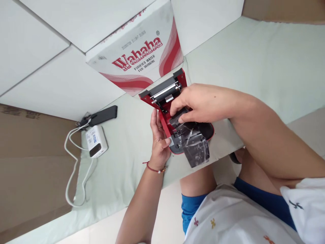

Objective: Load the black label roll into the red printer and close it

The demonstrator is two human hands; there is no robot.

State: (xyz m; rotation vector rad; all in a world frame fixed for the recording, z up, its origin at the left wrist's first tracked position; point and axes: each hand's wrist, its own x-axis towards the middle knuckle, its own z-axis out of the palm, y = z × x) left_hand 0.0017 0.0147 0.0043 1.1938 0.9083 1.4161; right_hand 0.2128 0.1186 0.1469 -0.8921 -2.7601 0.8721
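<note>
A red and black device with a raised hinged lid lies on the pale green cloth; a dark metal-ended roller sits inside the lid. My left hand grips the device's left side, its thumb near a small grey tab. My right hand reaches over the open body and pinches a creased, glossy dark sheet. The sheet's upper end is inside the body, under my right fingers. Its lower end hangs over the device's near edge. My right hand hides part of the inside.
A Wahaha water carton stands right behind the device against white panels. To the left lie a white power bank with a looped white cable and a black object. A brown cardboard box stands at far left.
</note>
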